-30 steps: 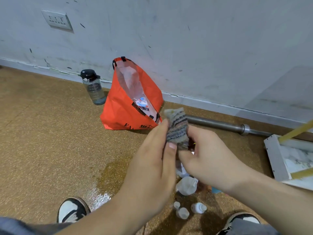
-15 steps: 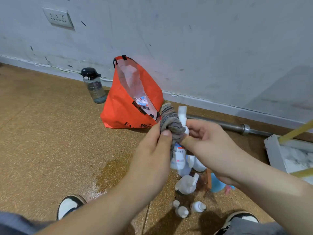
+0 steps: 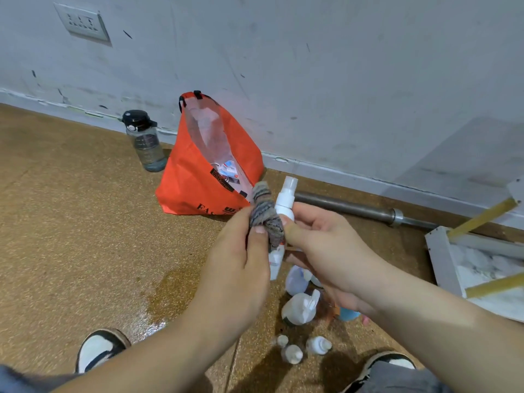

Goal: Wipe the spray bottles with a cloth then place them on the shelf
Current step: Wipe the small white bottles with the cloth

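My right hand (image 3: 326,251) holds a small white spray bottle (image 3: 284,204) upright in front of me, its clear cap on top. My left hand (image 3: 235,268) pinches a grey striped cloth (image 3: 265,215) and presses it against the bottle's left side. Much of the bottle's body is hidden by the cloth and my fingers. Several more white spray bottles (image 3: 300,307) lie on the floor below my hands, with three small ones (image 3: 292,353) nearer my feet. The white shelf (image 3: 442,259) with yellow rods lies at the right edge.
An orange bag (image 3: 192,185) leans on the wall, a dark water bottle (image 3: 144,140) to its left. A metal bar (image 3: 354,209) runs along the wall's base. A wet patch (image 3: 158,307) marks the cork floor. My shoes (image 3: 99,347) are at the bottom.
The cloth, which covered the bottle's top one second ago, has slid down its side, so the cap and neck now show. My hands have stayed about where they were.
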`<action>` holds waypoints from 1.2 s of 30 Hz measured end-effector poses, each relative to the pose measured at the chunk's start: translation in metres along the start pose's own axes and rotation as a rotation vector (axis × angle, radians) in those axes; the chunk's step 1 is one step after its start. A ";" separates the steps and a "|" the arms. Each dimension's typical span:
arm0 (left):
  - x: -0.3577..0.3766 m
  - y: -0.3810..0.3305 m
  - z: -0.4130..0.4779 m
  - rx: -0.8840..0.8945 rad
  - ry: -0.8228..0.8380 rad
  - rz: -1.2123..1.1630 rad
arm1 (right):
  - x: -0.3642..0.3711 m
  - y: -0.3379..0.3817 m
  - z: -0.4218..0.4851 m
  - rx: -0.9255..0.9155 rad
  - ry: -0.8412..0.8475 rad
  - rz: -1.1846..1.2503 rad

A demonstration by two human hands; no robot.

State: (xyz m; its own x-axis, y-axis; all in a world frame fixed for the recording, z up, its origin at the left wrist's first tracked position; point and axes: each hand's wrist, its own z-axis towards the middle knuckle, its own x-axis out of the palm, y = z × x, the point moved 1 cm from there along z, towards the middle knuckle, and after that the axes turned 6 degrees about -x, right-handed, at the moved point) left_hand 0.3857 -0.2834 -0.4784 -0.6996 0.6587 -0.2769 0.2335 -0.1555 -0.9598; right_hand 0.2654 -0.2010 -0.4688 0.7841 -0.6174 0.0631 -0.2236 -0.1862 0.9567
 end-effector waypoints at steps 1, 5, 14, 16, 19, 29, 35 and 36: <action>-0.005 0.000 0.006 0.064 -0.019 0.025 | 0.002 0.001 -0.002 0.020 0.032 0.029; -0.015 0.001 0.014 0.203 0.022 0.129 | 0.001 0.010 -0.002 0.032 0.031 0.088; 0.006 0.027 -0.010 0.049 0.102 0.201 | -0.012 0.014 0.005 -0.062 -0.326 0.040; 0.006 0.027 -0.009 0.027 0.074 0.153 | -0.011 0.015 0.002 -0.060 -0.304 0.027; 0.006 0.025 -0.007 0.015 0.060 0.120 | -0.003 0.011 -0.004 -0.028 -0.248 -0.027; -0.005 0.005 0.002 -0.622 0.218 -0.606 | -0.001 0.018 -0.009 0.093 -0.083 -0.020; -0.014 0.004 0.016 -0.768 0.262 -0.678 | -0.024 0.036 0.007 -0.069 -0.047 -0.214; -0.014 0.004 0.016 -0.773 0.265 -0.671 | -0.025 0.035 0.008 -0.088 -0.045 -0.206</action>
State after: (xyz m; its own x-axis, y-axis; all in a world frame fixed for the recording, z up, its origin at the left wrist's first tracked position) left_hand 0.3853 -0.3051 -0.4793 -0.6964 0.5905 0.4078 0.2856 0.7493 -0.5974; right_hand 0.2331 -0.1980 -0.4388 0.7810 -0.6069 -0.1473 -0.0083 -0.2460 0.9692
